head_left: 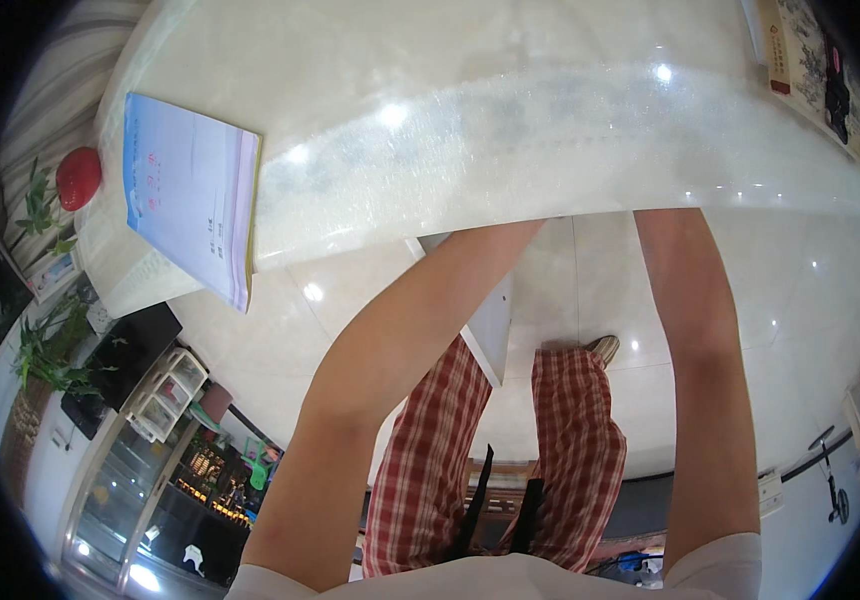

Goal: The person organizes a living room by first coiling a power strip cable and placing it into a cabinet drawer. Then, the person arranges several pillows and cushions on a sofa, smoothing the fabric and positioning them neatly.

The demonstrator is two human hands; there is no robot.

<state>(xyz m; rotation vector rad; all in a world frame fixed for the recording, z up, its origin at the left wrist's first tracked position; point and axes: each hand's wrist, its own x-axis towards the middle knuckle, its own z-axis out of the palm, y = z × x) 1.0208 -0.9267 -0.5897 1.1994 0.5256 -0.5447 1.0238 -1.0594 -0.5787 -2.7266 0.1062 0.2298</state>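
Note:
Both my forearms reach under the edge of the pale, glossy tabletop [510,150], which hides my left hand and my right hand. The left forearm [430,285] slants in beside a white panel [492,330], which sticks out below the edge like the side of an open drawer. My right forearm [685,280] goes straight in, farther right. What the hands touch or hold cannot be seen. A thin blue and lilac booklet [190,195] lies on the tabletop at the left, its near corner over the edge.
A patterned box [800,70] sits at the far right of the table. At the left edge are a red round object [79,178] and green plants [55,345]. Below are pale floor tiles [590,290] and my legs in checked trousers [440,440].

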